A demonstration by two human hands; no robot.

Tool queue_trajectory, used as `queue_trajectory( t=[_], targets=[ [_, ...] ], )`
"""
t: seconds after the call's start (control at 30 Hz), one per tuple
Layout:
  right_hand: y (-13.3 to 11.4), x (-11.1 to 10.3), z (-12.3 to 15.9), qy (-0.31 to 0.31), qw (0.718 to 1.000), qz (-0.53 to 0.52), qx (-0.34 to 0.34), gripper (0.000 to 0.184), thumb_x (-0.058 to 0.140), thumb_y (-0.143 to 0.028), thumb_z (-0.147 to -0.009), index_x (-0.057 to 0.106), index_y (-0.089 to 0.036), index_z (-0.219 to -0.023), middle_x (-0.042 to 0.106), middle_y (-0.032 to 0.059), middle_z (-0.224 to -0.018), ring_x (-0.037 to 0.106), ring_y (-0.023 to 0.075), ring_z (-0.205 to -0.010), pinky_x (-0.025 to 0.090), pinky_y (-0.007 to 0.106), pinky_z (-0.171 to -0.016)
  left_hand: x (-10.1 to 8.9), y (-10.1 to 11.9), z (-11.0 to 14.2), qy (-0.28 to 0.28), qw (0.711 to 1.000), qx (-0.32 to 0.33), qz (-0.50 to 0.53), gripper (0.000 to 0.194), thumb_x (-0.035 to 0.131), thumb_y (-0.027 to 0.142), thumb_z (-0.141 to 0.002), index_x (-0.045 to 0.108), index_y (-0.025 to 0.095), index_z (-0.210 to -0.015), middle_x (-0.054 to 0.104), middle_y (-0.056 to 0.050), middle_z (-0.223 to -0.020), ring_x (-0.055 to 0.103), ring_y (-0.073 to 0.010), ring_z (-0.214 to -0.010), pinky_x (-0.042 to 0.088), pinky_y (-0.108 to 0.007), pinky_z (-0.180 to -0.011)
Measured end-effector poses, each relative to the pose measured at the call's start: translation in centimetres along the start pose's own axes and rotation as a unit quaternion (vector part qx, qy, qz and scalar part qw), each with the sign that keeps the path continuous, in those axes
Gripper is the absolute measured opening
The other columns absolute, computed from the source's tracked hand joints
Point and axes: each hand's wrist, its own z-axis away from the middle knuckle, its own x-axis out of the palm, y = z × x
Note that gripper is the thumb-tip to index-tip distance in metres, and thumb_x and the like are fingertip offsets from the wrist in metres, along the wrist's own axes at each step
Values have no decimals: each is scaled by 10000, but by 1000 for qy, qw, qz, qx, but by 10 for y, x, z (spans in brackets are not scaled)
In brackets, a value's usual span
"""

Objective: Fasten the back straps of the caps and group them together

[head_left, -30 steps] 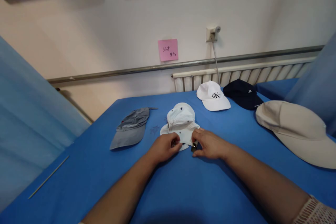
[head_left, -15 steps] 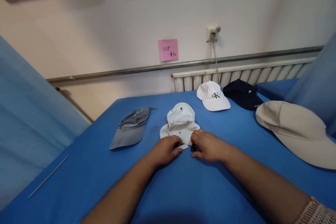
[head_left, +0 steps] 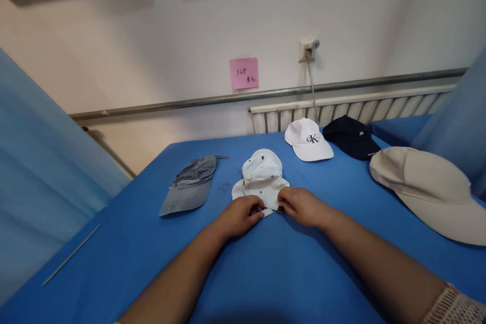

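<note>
A pale mint-white baseball cap (head_left: 265, 169) lies on the blue-covered table in front of me, its back edge towards me. My left hand (head_left: 242, 216) is closed at that edge, thumb and fingers pinching the cap's strap (head_left: 268, 212), whose pale end sticks out to the right. On the other side, my right hand (head_left: 301, 206) is closed on the cap's rear edge, beside a small dark brass-coloured buckle (head_left: 280, 209). The right fingertips are partly hidden behind the hand.
A grey cap (head_left: 190, 187) lies to the left, a thin stick (head_left: 72, 254) nearer the table's left edge. Behind on the right are a white cap (head_left: 309, 140) and a navy cap (head_left: 351, 136); a large beige cap (head_left: 425, 182) is closer. Wall radiator (head_left: 349, 109) and curtains border the table.
My right hand's thumb has drawn in from below the buckle, and its fingers have closed at the cap's edge. The left hand stays on the strap with its pinch slightly tighter.
</note>
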Motion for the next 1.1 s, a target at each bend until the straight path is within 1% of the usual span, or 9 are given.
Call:
queue_trajectory(
  t=[0.07,0.13,0.23,0.3,0.43,0.73,0.93,1.03,1.1],
  targets=[
    [6,3,-1,11,1000,-23,-3,114,511,-150,-867,585,-179,-949,649,50,-923,575,168,-823,407,271,-727,0,0,0,2,1000,2,1,230,547,312,-855,645,185,-1019,675,-44,-936,595,-179,-807,434,-262,-709],
    [10,3,0,11,999,-39,-20,200,541,-111,-823,590,-181,-1004,646,51,-978,579,173,-887,422,275,-782,0,0,1,2,1000,4,3,227,548,303,-852,647,184,-1017,674,-43,-931,595,-177,-804,433,-260,-708],
    [11,-1,2,-13,997,-55,-51,341,573,-81,-776,601,-195,-1096,632,53,-1054,569,184,-986,425,288,-869,-1,0,1,0,1000,5,7,224,553,291,-846,649,182,-1016,673,-40,-920,595,-172,-793,432,-260,-707],
    [11,-5,3,-39,995,-55,-69,362,605,-98,-766,619,-215,-1109,624,46,-1049,558,192,-1004,424,298,-887,-1,0,1,0,1000,4,7,226,559,286,-840,651,183,-1020,674,-39,-922,597,-173,-798,432,-262,-711],
    [7,-8,2,-60,995,-28,-73,289,601,-114,-793,648,-219,-1058,617,52,-1009,554,198,-963,428,309,-848,-1,1,1,1,1000,4,3,233,567,283,-833,653,185,-1027,675,-42,-933,599,-180,-819,434,-267,-722],
    [-5,-10,3,-54,997,25,-56,198,664,-207,-783,608,-180,-970,620,72,-996,547,212,-931,406,312,-796,-1,1,-1,-4,1000,-4,-4,228,559,298,-837,644,188,-1018,679,-43,-945,599,-184,-823,441,-269,-723],
    [-7,-8,2,-43,997,30,-50,100,584,-203,-851,580,-176,-947,621,61,-929,543,191,-879,387,294,-762,0,0,0,-1,1000,0,-5,234,556,300,-839,643,189,-1026,678,-45,-958,596,-183,-834,446,-268,-731],
    [-6,-8,2,-54,996,23,-61,125,548,-207,-884,595,-184,-998,619,63,-959,549,190,-895,388,293,-773,0,1,0,-1,1000,-4,-5,244,554,304,-839,643,189,-1036,678,-46,-952,593,-184,-831,447,-267,-725],
    [-4,-9,2,-73,995,13,-71,154,564,-176,-864,613,-196,-1009,619,61,-984,556,191,-916,391,290,-785,-1,1,1,-1,1000,-4,-4,247,555,306,-838,643,192,-1038,678,-47,-958,594,-187,-836,447,-269,-727]
  ],
)
